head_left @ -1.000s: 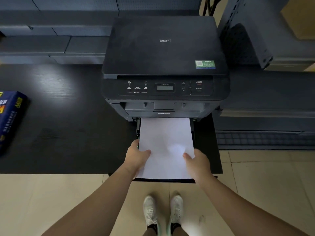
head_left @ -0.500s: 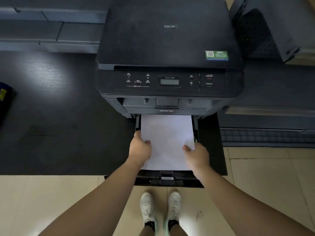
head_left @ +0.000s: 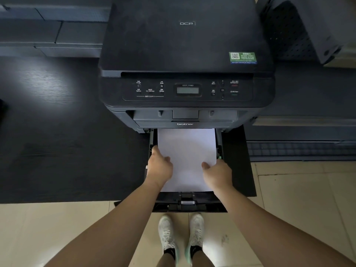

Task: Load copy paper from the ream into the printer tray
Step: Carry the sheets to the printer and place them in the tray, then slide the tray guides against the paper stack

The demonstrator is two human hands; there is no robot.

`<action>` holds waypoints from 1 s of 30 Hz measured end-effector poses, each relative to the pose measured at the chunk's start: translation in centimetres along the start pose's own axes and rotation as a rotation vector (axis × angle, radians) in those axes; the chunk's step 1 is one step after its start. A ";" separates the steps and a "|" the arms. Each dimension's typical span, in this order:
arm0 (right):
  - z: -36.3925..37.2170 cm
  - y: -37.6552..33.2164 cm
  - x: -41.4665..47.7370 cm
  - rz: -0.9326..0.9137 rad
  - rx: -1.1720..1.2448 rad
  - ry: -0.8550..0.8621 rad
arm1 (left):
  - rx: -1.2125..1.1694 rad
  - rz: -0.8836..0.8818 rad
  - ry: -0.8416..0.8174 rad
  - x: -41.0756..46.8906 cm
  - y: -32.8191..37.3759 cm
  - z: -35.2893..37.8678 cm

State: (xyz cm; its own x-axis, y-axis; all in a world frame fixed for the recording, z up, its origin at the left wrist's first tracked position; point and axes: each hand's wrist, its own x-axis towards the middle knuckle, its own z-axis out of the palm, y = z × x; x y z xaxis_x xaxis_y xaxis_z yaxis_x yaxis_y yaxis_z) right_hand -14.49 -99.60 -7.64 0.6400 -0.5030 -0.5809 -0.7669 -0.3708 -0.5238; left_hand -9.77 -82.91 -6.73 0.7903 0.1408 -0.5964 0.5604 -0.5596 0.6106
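A black printer (head_left: 185, 45) stands on a dark table, its paper tray (head_left: 189, 204) pulled out toward me. A white stack of copy paper (head_left: 186, 151) lies in the tray, its far end under the printer body. My left hand (head_left: 159, 166) holds the stack's left edge, thumb on top. On the right edge my right hand (head_left: 217, 174) does the same. The tray's front lip and rear paper guide show below the stack. The ream is out of view.
The dark table (head_left: 57, 132) extends to the left of the printer. Grey cabinets (head_left: 57, 31) stand behind it and a grey metal shelf unit (head_left: 308, 26) at the right. Beige floor tiles (head_left: 298, 189) and my white shoes (head_left: 181, 237) lie below the tray.
Both hands have slid the paper stack deeper into the tray, so the tray's front lip now shows. The view has moved closer, and the blue ream at the left has left the frame.
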 end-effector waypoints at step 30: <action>-5.2 2.7 -1.7 -0.243 -0.236 0.113 | 0.182 0.061 0.144 -4.3 -1.9 -4.5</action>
State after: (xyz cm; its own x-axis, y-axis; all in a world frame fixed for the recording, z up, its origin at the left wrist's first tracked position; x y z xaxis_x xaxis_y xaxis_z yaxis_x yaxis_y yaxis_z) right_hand -17.94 -103.79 -4.85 0.8057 -0.4564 -0.3774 -0.5914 -0.6539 -0.4718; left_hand -13.09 -78.78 -3.00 0.8559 0.2094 -0.4728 0.4667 -0.7068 0.5317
